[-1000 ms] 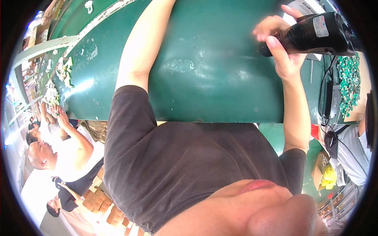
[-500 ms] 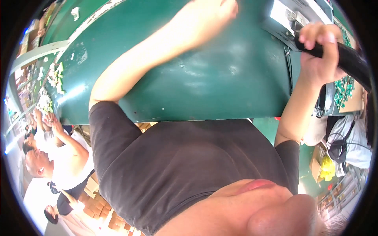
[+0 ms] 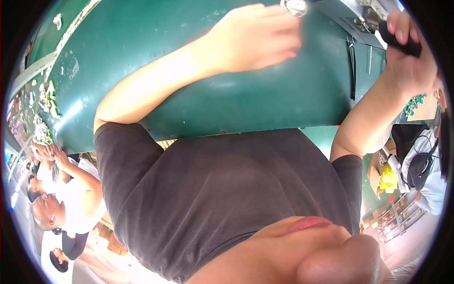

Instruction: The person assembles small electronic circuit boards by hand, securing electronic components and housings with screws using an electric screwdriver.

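Note:
My left hand is over the green bench top, back up and blurred at the fingers. At its fingertips is a small round disc with a silver rim and pale middle, which looks pinched there. My right hand is closed round a thick black handle. Beside that hand, at the upper right, stands a grey metal machine with shiny fittings; most of it is cut off by the picture's edge. How the handle joins it is hidden.
A thin black strip-like item lies on the green bench by the machine. Small green parts are heaped at the right. White and green pieces lie far left, near co-workers. A yellow bag is lower right.
My left hand has come down from the top edge, nearer to me, and the round disc now shows at its fingertips. My right hand and the black handle have shifted to the right.

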Demonstrator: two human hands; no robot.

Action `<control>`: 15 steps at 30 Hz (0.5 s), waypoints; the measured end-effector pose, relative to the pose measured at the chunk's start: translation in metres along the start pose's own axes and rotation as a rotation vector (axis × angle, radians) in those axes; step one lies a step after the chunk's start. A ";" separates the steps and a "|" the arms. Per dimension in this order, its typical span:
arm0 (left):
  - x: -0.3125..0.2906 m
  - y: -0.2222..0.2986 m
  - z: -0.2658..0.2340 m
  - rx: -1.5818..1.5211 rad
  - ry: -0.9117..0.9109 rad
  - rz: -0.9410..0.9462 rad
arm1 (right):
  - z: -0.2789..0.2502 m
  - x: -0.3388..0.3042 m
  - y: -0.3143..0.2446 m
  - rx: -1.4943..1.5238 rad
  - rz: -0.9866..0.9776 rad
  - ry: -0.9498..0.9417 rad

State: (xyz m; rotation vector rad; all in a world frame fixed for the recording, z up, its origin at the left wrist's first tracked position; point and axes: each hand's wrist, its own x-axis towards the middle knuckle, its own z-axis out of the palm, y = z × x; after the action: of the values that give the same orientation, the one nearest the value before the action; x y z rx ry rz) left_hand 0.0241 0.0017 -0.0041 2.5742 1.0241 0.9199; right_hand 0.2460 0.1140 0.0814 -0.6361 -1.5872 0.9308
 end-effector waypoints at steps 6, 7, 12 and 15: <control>0.009 -0.002 -0.018 0.034 0.140 -0.083 | -0.025 -0.022 0.034 0.550 0.257 -0.122; 0.008 -0.005 -0.014 0.022 0.138 -0.088 | -0.027 -0.026 0.034 0.546 0.269 -0.119; 0.000 -0.011 -0.006 -0.015 0.034 -0.058 | 0.026 -0.046 -0.001 0.120 0.200 -0.290; -0.001 -0.013 -0.004 -0.039 0.029 -0.044 | 0.030 -0.044 0.016 0.253 0.069 -0.438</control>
State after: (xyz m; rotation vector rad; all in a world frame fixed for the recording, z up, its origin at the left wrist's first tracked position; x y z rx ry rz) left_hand 0.0141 0.0106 -0.0064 2.5037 1.0553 0.9596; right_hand 0.2248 0.0806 0.0424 -0.3217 -1.7942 1.3663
